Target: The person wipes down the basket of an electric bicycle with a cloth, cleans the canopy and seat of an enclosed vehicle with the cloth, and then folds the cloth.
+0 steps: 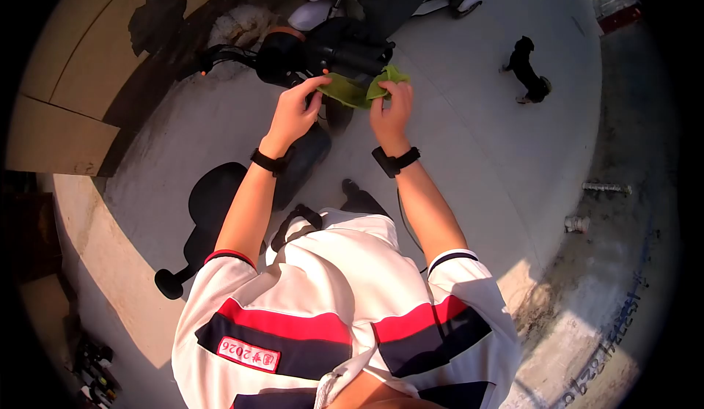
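Observation:
A green cloth (350,91) is stretched between my two hands, sagging a little in the middle. My left hand (295,112) pinches its left end between thumb and fingers. The other end is bunched up in the fingers of my right hand (393,110). Just beyond the cloth is the dark handlebar and front part of a scooter (345,46); whether the cloth touches it I cannot tell. The scooter's black seat (218,195) shows beside my left forearm.
A black dog (526,70) stands on the concrete floor (484,152) to the right. Brown panels (70,64) line the left side. Another vehicle's wheel (466,4) is at the top. A low wall (623,262) with writing runs along the right.

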A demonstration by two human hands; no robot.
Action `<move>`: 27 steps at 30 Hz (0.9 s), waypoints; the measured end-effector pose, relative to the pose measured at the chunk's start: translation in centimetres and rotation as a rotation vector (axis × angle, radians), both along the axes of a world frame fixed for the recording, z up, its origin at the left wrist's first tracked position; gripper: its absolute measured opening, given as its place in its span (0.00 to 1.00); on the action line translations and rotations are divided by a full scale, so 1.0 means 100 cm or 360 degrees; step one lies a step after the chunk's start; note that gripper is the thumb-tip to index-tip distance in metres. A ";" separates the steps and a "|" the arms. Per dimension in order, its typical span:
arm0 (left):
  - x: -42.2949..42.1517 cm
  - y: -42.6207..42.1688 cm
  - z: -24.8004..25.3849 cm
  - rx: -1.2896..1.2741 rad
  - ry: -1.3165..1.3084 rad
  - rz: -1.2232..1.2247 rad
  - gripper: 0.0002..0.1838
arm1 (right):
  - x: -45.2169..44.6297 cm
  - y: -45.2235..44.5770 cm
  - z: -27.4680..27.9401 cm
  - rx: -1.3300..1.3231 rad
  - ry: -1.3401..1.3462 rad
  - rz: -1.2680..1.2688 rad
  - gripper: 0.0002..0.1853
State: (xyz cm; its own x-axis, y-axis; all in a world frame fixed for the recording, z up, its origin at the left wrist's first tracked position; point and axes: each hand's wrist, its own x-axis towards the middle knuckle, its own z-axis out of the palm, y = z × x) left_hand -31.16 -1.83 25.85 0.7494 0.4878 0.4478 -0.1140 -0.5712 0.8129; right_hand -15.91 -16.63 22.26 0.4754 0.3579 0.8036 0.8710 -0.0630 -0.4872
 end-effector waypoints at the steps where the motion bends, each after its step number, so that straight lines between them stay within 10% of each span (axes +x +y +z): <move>1: -0.012 0.004 -0.004 -0.0014 -0.0095 0.0038 0.16 | -0.013 -0.002 0.002 -0.0005 0.0003 -0.0038 0.12; 27: -0.345 -0.061 -0.083 -0.0567 0.0027 0.1329 0.09 | -0.198 0.009 -0.092 -0.0587 0.0929 0.0695 0.09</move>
State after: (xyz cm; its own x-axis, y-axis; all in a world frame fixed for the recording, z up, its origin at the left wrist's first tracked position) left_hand -65.69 -7.93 17.50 0.0951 0.9828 0.1583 0.2380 -0.1768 0.9550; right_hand -35.68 -15.78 13.06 0.5374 0.8010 0.2637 0.4665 -0.0218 -0.8843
